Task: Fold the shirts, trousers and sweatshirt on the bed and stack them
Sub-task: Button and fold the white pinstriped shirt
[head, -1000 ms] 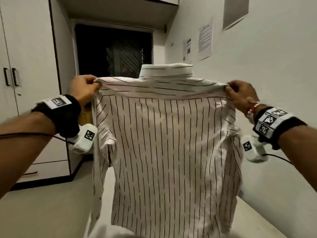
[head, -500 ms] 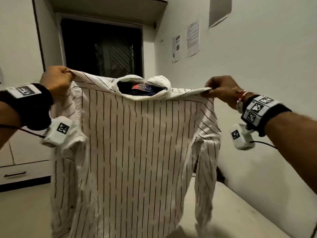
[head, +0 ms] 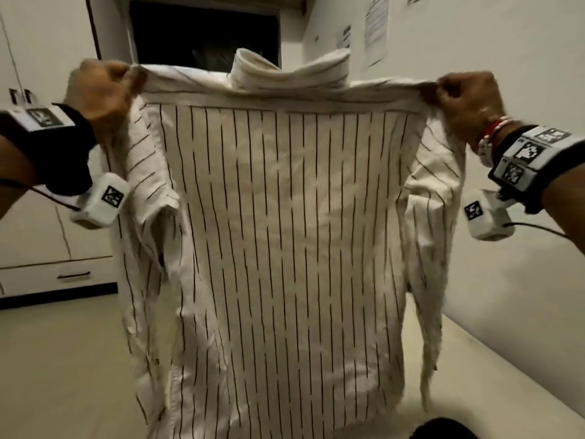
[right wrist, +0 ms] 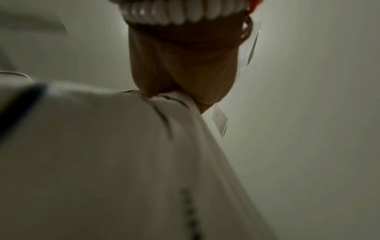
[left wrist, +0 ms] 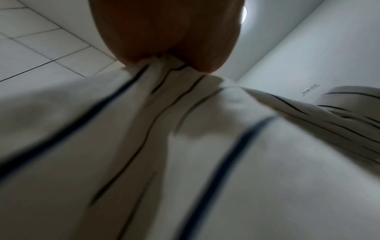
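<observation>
White shirt w/ thin dark stripes [head: 285, 236] held up in the air, back panel facing the camera, collar [head: 289, 69] standing up at top centre. Left hand [head: 101, 90] grips the left shoulder corner, fingers curled round the cloth; right hand [head: 468, 96] grips the right shoulder corner the same way. Shirt stretched flat btwn them, sleeves hanging loose down both sides. Lower hem hangs over the pale bed [head: 493, 375] at bottom right. Behind: dark doorway [head: 202, 30], white wardrobe [head: 41, 58] w/ drawer on left, papers [head: 376, 30] on right wall.
</observation>
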